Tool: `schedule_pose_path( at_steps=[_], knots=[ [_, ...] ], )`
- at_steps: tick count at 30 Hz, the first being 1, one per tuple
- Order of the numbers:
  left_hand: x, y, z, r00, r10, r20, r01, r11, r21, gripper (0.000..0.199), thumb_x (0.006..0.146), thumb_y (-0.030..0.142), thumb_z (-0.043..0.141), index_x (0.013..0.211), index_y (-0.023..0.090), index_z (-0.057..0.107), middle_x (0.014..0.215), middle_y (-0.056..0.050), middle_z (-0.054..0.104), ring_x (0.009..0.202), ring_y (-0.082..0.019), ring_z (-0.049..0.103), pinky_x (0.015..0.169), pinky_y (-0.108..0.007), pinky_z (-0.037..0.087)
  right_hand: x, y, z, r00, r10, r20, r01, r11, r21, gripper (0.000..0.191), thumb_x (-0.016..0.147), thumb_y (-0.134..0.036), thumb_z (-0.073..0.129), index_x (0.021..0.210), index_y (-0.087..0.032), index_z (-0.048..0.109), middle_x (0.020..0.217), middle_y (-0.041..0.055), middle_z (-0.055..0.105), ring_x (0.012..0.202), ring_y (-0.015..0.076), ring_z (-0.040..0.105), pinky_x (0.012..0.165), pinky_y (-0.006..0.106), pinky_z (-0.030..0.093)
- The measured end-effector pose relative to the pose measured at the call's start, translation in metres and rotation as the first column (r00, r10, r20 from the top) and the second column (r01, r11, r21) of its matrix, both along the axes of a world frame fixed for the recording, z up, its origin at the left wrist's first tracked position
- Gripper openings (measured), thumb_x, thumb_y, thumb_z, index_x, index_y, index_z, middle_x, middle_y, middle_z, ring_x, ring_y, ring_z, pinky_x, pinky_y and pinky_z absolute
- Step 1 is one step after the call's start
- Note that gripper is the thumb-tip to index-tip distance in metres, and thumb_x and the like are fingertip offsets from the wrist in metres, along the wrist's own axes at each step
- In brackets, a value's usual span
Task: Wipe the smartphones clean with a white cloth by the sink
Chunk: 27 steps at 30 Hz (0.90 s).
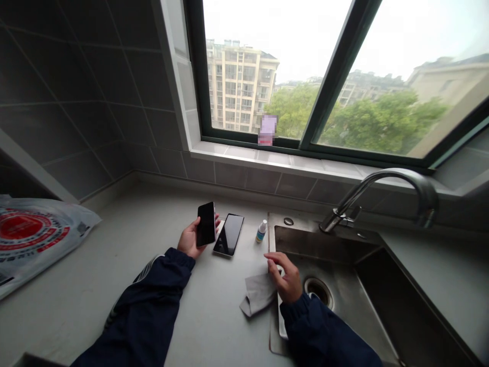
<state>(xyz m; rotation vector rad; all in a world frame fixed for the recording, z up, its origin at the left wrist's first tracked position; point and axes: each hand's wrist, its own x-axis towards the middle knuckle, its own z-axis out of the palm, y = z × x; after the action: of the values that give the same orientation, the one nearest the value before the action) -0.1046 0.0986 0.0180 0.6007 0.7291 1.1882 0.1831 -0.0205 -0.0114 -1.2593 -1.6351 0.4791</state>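
In my left hand [190,240] is a smartphone [206,224] with a dark screen, held upright with the fingers wrapped behind it. A second smartphone [229,234] lies face up on the counter just to its right. Beside that stands a small bottle [261,232] with a white cap and a blue and yellow label. My right hand [284,278] hovers over the sink's left edge, index finger stretched out and the others loosely curled, with nothing seen in it. Below its fingers lies a grey cloth [257,294], partly covered by the hand.
A steel sink [367,300] with a drain takes up the right side, and a curved tap [382,178] rises behind it. At the far left lies a plastic bag [42,234] with red print. A window ledge [237,153] runs along the back of the counter [214,316].
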Motion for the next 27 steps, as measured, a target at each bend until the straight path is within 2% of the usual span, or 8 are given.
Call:
schedule_pose_path(
  at_steps=[3, 6, 9, 12, 15, 21, 23, 27],
  knots=[
    [0.010, -0.011, -0.001, 0.958, -0.142, 0.251, 0.156, 0.987, -0.037, 0.060, 0.089, 0.054, 0.042, 0.135, 0.016, 0.047, 0.134, -0.016, 0.055, 0.111, -0.027, 0.061, 0.092, -0.047, 0.051, 0.003, 0.018, -0.002, 0.998, -0.051, 0.031, 0.051, 0.999, -0.011, 0.034, 0.090, -0.033, 0.056, 0.122, -0.021, 0.060, 0.121, 0.0121, 0.060, 0.112, 0.0262, 0.058, 0.087, 0.037, 0.052],
    [0.022, -0.020, -0.003, 0.946, -0.155, 0.286, 0.175, 0.984, -0.045, 0.065, 0.087, 0.061, 0.042, 0.135, 0.017, 0.048, 0.135, -0.016, 0.055, 0.098, -0.025, 0.065, 0.088, -0.047, 0.053, 0.003, 0.043, -0.003, 0.994, -0.093, 0.059, 0.094, 0.996, -0.012, 0.058, 0.085, -0.036, 0.063, 0.138, -0.019, 0.045, 0.134, 0.0146, 0.052, 0.123, 0.0294, 0.050, 0.100, 0.044, 0.044],
    [0.031, -0.026, -0.005, 0.943, -0.157, 0.292, 0.179, 0.983, -0.050, 0.071, 0.084, 0.065, 0.042, 0.135, 0.015, 0.047, 0.135, -0.018, 0.054, 0.092, -0.025, 0.066, 0.084, -0.046, 0.053, -0.001, 0.069, -0.006, 0.990, -0.120, 0.068, 0.122, 0.992, -0.016, 0.070, 0.082, -0.039, 0.068, 0.142, -0.017, 0.040, 0.135, 0.0155, 0.050, 0.127, 0.0317, 0.046, 0.109, 0.051, 0.034],
    [0.035, -0.029, -0.004, 0.947, -0.160, 0.278, 0.181, 0.982, -0.048, 0.074, 0.084, 0.066, 0.042, 0.137, 0.016, 0.044, 0.133, -0.019, 0.055, 0.091, -0.026, 0.066, 0.083, -0.046, 0.053, -0.006, 0.087, -0.011, 0.993, -0.100, 0.058, 0.104, 0.993, -0.053, 0.058, 0.081, -0.040, 0.071, 0.131, -0.018, 0.051, 0.129, 0.0142, 0.055, 0.122, 0.0320, 0.050, 0.105, 0.052, 0.038],
    [0.035, -0.030, -0.003, 0.953, -0.152, 0.263, 0.168, 0.985, -0.042, 0.072, 0.085, 0.064, 0.041, 0.139, 0.017, 0.042, 0.129, -0.018, 0.058, 0.088, -0.025, 0.067, 0.082, -0.046, 0.053, -0.010, 0.096, -0.013, 0.998, -0.056, 0.008, 0.056, 0.993, -0.107, 0.035, 0.092, -0.035, 0.062, 0.121, -0.018, 0.056, 0.123, 0.0092, 0.058, 0.108, 0.0240, 0.059, 0.092, 0.045, 0.049],
    [0.035, -0.033, -0.002, 0.956, -0.164, 0.244, 0.169, 0.986, 0.001, 0.073, 0.085, 0.065, 0.039, 0.140, 0.017, 0.041, 0.131, -0.019, 0.057, 0.090, -0.026, 0.066, 0.083, -0.047, 0.053, -0.020, 0.080, -0.008, 0.957, 0.061, -0.283, -0.130, 0.964, -0.232, 0.031, 0.094, -0.036, 0.059, 0.117, -0.015, 0.057, 0.110, 0.0064, 0.063, 0.094, 0.0197, 0.064, 0.082, 0.040, 0.054],
    [0.037, -0.035, -0.002, 0.957, -0.174, 0.233, 0.177, 0.984, 0.008, 0.075, 0.084, 0.067, 0.038, 0.140, 0.017, 0.040, 0.131, -0.020, 0.056, 0.090, -0.026, 0.066, 0.082, -0.048, 0.052, -0.025, 0.064, -0.004, 0.901, 0.114, -0.419, -0.240, 0.936, -0.259, 0.039, 0.093, -0.043, 0.056, 0.121, -0.016, 0.051, 0.090, 0.0050, 0.067, 0.082, 0.0206, 0.068, 0.078, 0.040, 0.055],
    [0.042, -0.040, -0.001, 0.941, -0.219, 0.258, 0.226, 0.974, 0.004, 0.077, 0.084, 0.068, 0.036, 0.141, 0.016, 0.038, 0.133, -0.020, 0.054, 0.091, -0.026, 0.065, 0.079, -0.044, 0.053, -0.031, 0.035, 0.006, 0.765, 0.168, -0.621, -0.417, 0.864, -0.281, 0.047, 0.090, -0.050, 0.049, 0.124, -0.017, 0.048, 0.074, 0.0026, 0.064, 0.055, 0.0172, 0.063, 0.057, 0.035, 0.056]
  ],
)
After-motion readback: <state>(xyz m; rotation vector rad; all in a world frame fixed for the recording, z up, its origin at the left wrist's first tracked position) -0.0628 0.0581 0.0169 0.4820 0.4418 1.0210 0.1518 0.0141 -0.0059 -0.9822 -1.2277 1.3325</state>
